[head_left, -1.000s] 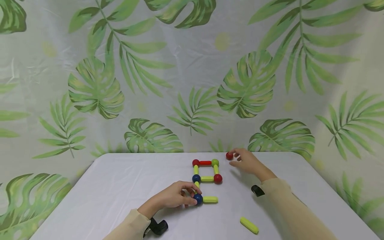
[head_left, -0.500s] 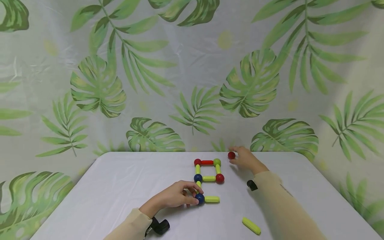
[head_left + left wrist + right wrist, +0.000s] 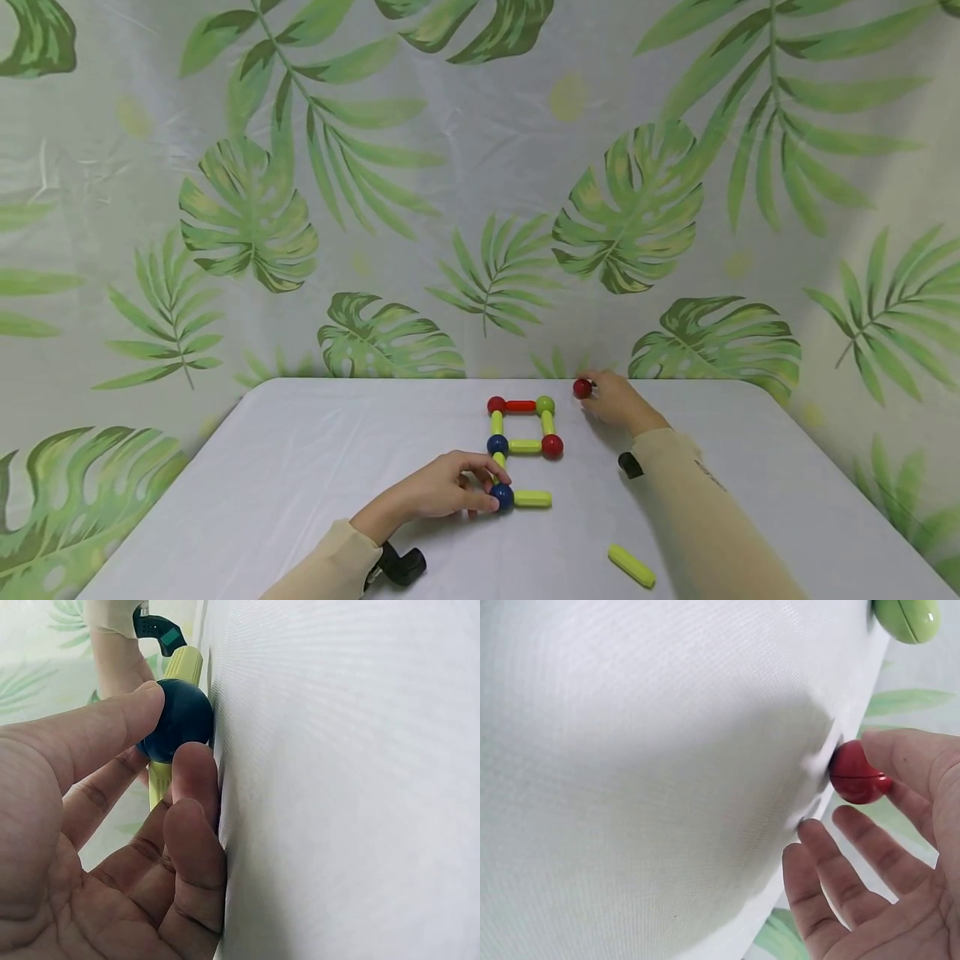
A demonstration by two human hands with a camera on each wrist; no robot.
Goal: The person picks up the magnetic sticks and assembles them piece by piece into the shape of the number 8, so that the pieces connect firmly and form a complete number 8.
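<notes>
My left hand (image 3: 450, 486) pinches a blue ball (image 3: 502, 497) at the near corner of a ball-and-stick build; in the left wrist view the thumb presses one side of this blue ball (image 3: 187, 720). A yellow-green stick (image 3: 534, 499) points right from it, and another runs away to a second blue ball (image 3: 497, 445). Near the table's far edge my right hand (image 3: 617, 402) pinches a loose red ball (image 3: 582, 388). Thumb and index finger hold this red ball (image 3: 857, 776) in the right wrist view, the other fingers spread apart from it.
Beyond the left hand, sticks and balls form a square, with a red stick (image 3: 521, 407), a green ball (image 3: 545, 405) and a red ball (image 3: 552, 447). A loose yellow-green stick (image 3: 632, 566) lies at the front right. A leaf-print curtain (image 3: 480, 167) hangs behind the white table (image 3: 300, 467).
My right hand has come around the loose red ball, its fingers closing from beside it to a pinch. The left hand keeps its hold on the blue ball. The view has shifted slightly.
</notes>
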